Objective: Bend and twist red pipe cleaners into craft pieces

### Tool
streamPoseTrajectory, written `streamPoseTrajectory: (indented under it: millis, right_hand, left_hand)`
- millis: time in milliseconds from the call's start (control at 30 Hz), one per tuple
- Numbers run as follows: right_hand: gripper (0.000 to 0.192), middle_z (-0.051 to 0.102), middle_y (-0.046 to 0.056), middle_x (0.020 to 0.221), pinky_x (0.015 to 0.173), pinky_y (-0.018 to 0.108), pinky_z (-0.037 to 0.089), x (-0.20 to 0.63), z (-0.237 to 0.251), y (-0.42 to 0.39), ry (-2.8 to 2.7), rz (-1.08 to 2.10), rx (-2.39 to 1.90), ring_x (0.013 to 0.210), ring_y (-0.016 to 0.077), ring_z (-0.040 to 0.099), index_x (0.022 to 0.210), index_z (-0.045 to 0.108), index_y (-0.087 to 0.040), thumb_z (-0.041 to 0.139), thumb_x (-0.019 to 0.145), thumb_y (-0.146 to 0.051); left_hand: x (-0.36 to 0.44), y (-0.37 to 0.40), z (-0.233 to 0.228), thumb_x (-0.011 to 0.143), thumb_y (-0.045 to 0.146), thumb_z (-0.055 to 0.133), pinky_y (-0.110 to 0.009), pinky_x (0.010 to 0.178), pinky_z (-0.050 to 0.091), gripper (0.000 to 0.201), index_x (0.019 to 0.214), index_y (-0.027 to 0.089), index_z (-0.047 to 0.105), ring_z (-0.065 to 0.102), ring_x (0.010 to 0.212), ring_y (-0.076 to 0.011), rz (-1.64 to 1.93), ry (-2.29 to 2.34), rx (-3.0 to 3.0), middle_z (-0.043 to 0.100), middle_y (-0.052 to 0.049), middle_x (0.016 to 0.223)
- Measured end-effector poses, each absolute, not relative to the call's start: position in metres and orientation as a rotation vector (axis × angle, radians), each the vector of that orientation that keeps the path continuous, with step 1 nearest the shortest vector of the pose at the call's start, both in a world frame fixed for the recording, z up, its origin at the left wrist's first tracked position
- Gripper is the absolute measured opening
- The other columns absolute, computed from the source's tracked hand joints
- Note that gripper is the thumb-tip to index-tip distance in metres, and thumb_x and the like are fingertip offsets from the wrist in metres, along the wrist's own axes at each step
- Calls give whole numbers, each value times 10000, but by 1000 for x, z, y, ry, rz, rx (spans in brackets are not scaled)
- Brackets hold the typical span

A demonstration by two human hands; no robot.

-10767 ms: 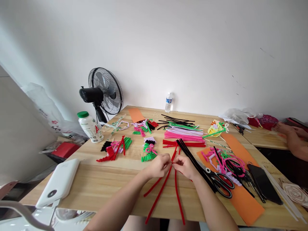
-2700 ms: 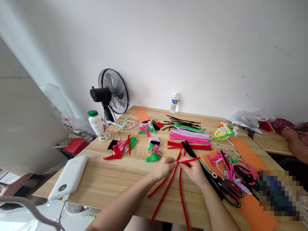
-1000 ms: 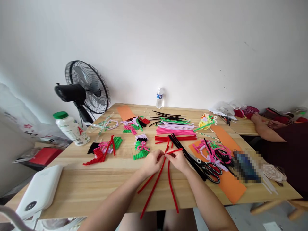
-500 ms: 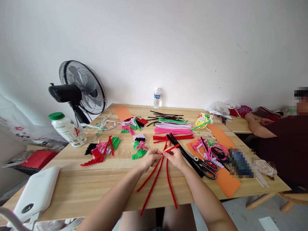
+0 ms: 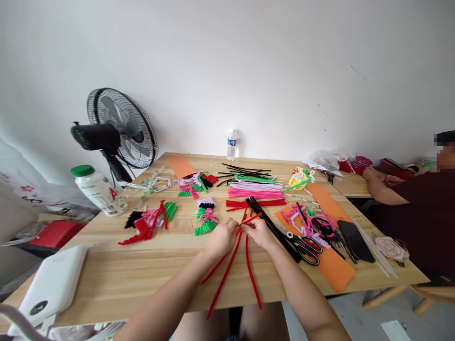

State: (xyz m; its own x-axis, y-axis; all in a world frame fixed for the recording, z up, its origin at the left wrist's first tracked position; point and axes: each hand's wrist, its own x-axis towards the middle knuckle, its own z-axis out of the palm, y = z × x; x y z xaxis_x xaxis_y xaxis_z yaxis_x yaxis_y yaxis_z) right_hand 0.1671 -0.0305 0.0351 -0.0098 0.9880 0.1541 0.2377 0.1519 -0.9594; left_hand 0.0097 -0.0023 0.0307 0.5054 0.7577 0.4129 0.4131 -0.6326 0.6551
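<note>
Holding red pipe cleaners (image 5: 224, 283) at their crossing, over the bench (image 5: 142, 289) toward the middle of its near edge, with left hand (image 5: 222, 237) and right hand (image 5: 259, 233) both pinched narrow in the grip, fingertips almost meeting. Could lose the crossing through uneven pressure or too early a release, given the springy look of the fuzzy lengths. Could also snag the long ends on clothing, owing to their splay toward, and seemingly past, the near edge. Could nudge the scissors (image 5: 308, 249), lying near the right forearm (image 5: 302, 293), by sweeping that arm toward the bench's right edge, or tip the white bottle (image 5: 97, 193) with a wide reach toward the left edge. Among containers, can see that same bottle, green cap in place, with contents hidden by an opaque wall; by the far edge, a clear bottle (image 5: 232, 147) standing upright, with liquid level too faint to tell; near the far right corner, a crumpled plastic bag (image 5: 323, 159) with contents not distinguishable. Off the bench, beyond the left edge, can make out a red box (image 5: 57, 234) with its inside not visible.
</note>
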Motion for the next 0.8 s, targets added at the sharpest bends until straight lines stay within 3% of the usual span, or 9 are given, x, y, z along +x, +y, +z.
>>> streamPoseTrajectory:
  millis: [100,200,267,333,433,633,800]
  right_hand:
    - [263,630,30,647,541,255,435,167,39,-34,-1552,729,-1232,577,140,541,695,655,-155,648,737,-414]
    - [245,630,33,664,536,246,428,165,40,-37,-1595,708,-1191,587,135,538,699,653,-155,623,767,-388]
    - [262,614,18,627,509,239,418,165,38,-36,-1531,785,-1184,555,128,530,707,642,-154,619,766,-408]
    - [290,566,-10,541,458,233,391,166,36,-33,-1441,883,-1218,488,119,499,714,633,-153,627,751,-441]
    - [315,516,-35,473,420,231,364,170,35,-29,-1376,997,-1253,443,114,470,705,631,-151,654,717,-465]
    - [278,648,20,671,568,271,461,174,40,-31,-1459,1022,-1158,607,151,581,809,670,-157,667,718,-419]
    - [216,637,27,677,568,263,447,173,47,-38,-1564,866,-1176,610,145,561,712,658,-156,660,732,-371]
  left_hand:
    - [7,2,36,789,258,472,-234,509,351,169,663,155,517,438,507,-109,779,941,1831,481,9,574]
    - [5,5,39,771,313,480,-210,406,254,189,661,159,481,271,383,-64,533,832,1510,375,61,494]
    - [5,4,39,776,314,491,-211,431,302,179,698,153,498,331,419,-71,614,813,1567,429,43,538]
    - [6,1,37,783,298,514,-234,539,392,154,764,147,537,464,558,-106,862,848,1813,527,-7,662]
    - [9,-6,37,841,256,456,-274,670,427,158,858,158,579,535,722,-150,1051,867,2223,576,-63,835]
    - [8,-5,40,862,269,411,-261,625,404,200,825,158,573,540,679,-156,970,895,2155,583,-58,762]
    - [3,2,44,828,433,425,-203,398,251,288,716,172,474,264,380,-71,539,800,1554,323,73,488]
